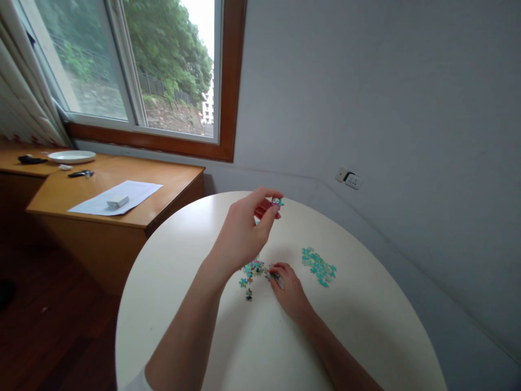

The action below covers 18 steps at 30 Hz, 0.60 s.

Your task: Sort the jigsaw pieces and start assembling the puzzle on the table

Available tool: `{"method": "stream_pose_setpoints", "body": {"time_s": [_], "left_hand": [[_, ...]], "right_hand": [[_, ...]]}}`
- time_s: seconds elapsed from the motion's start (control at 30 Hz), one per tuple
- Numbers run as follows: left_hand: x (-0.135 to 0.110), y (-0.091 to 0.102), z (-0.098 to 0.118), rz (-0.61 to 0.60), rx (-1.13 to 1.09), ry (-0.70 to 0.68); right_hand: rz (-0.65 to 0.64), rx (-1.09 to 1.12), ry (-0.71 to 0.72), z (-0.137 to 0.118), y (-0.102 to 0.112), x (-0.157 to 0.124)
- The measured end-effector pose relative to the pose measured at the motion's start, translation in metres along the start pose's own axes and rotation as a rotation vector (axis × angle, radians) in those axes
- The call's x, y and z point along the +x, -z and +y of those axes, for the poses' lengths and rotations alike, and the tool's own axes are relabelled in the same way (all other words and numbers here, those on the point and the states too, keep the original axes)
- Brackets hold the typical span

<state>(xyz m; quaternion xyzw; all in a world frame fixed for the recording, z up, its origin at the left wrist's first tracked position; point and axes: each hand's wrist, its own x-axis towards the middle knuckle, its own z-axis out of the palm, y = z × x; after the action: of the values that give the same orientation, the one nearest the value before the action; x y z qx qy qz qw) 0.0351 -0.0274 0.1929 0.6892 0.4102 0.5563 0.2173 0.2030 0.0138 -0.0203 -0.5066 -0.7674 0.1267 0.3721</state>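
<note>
Raised above the round table, my left hand (248, 225) pinches a small puzzle piece (277, 201) between thumb and fingertips. The piece is pink and teal with a white patch like cartoon eyes. Lower down, my right hand (290, 290) rests at the tabletop, its fingers curled round some greyish puzzle pieces (275, 278); the hand partly hides them. A mixed heap of colourful puzzle pieces (253, 267) lies to its left, partly behind my left wrist. One dark-and-pale piece (249, 295) sits apart in front of the heap. Right of my right hand is a spread of teal pieces (319, 266).
The round white table (171, 304) stands close to the wall with its socket (352, 181). At the left, a wooden desk (179, 176) holds a paper sheet (140, 190), a small white box (118, 201), a white plate (72, 157) and dark small items below the window.
</note>
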Motion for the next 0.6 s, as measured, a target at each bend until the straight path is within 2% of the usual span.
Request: {"method": "stream_pose_setpoints", "body": {"time_s": [0.47, 0.6], "left_hand": [[0.0009, -0.0015, -0.0025, -0.007, 0.009, 0.024], [0.0009, -0.0014, -0.0016, -0.013, 0.012, 0.031]], "right_hand": [[0.001, 0.090, 0.020, -0.0070, 0.0068, 0.0024], [0.054, 0.181, -0.027, -0.0080, 0.0091, 0.0032]]}}
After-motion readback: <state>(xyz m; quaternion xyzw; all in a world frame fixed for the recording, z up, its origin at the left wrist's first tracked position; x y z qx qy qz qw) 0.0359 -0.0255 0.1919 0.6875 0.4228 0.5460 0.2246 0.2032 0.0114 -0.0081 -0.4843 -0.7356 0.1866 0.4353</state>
